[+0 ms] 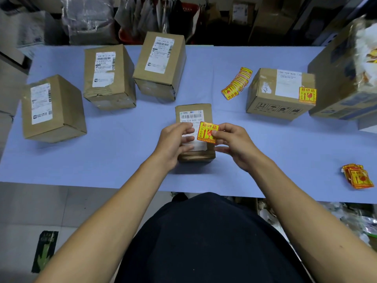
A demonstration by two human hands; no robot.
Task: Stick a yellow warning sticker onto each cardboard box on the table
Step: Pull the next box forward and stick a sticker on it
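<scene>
Sticker (206,132), yellow and red, sits at frame centre over the small cardboard box (194,131), its right edge pinched between thumb and fingers of the right hand (232,144), while the left hand (173,142) curls its fingers round the box's left side.

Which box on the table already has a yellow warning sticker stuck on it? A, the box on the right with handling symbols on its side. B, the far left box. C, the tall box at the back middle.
A: the right box carries a yellow sticker at its top corner; the left and back boxes show only white labels.
</scene>
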